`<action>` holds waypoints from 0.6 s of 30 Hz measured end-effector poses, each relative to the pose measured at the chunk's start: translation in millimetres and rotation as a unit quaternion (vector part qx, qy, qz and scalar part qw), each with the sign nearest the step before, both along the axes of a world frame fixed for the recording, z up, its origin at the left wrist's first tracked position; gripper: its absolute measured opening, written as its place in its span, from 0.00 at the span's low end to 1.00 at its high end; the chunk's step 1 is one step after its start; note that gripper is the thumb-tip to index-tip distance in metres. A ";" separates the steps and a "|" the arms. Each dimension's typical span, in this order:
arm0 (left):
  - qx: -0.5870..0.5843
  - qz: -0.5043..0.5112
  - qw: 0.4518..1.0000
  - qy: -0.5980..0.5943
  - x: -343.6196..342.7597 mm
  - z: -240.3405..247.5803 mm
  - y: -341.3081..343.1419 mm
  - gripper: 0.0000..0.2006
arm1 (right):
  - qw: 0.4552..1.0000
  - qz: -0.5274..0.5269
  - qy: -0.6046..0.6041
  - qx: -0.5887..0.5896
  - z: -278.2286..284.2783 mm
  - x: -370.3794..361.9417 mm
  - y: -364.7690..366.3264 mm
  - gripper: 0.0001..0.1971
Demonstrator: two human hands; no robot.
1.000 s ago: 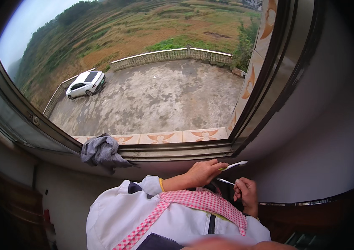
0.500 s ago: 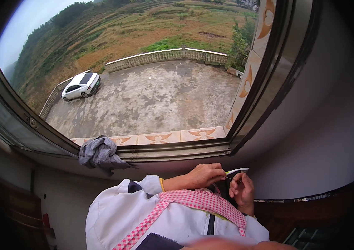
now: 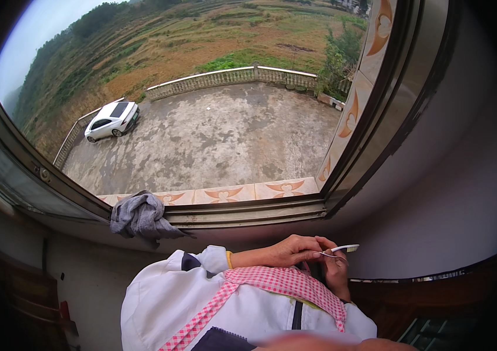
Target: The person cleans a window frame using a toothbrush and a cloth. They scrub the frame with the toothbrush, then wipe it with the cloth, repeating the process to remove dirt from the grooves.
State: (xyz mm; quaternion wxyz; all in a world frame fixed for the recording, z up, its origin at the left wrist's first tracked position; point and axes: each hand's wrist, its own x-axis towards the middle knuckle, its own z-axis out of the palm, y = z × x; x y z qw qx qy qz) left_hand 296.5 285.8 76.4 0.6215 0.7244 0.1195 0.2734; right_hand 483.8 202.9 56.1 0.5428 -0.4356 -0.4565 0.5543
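Presently, on the near side of the window track (image 3: pixel 248 217), the left hand (image 3: pixel 296 251) grips a toothbrush (image 3: pixel 345 248) beside a thin strip (image 3: pixel 334 256); the right hand (image 3: pixel 335 274) curls close, its hold unclear. The toothbrush is already in hand; what remains isn't discernible.
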 end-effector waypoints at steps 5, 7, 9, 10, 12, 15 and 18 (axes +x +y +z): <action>0.104 0.036 0.994 -0.006 -1.5 7.0 1.8 0.09 | 0.992 -0.052 0.113 0.036 0.4 -7.9 7.5 0.19; 0.214 0.089 0.973 0.016 -5.9 10.3 6.1 0.08 | 0.983 -0.080 0.163 0.037 -1.2 -1.4 8.0 0.19; 0.189 0.178 0.964 0.058 -13.9 11.9 13.7 0.07 | 0.981 -0.132 0.140 0.028 -3.4 10.4 3.8 0.19; 0.251 0.225 0.937 0.092 -20.7 11.7 20.6 0.06 | 0.977 -0.165 0.136 0.028 -5.4 15.2 0.2 0.19; 0.359 0.317 0.861 0.170 -31.8 9.0 30.7 0.04 | 0.973 -0.184 0.139 0.011 -10.1 23.8 -10.5 0.19; 0.355 0.335 0.841 0.232 -36.7 3.6 39.0 0.06 | 0.975 -0.166 0.147 -0.027 -19.1 24.2 -27.0 0.19; 0.348 0.328 0.833 0.278 -31.1 1.9 39.5 0.11 | 0.977 -0.137 0.148 -0.065 -23.7 19.4 -37.1 0.20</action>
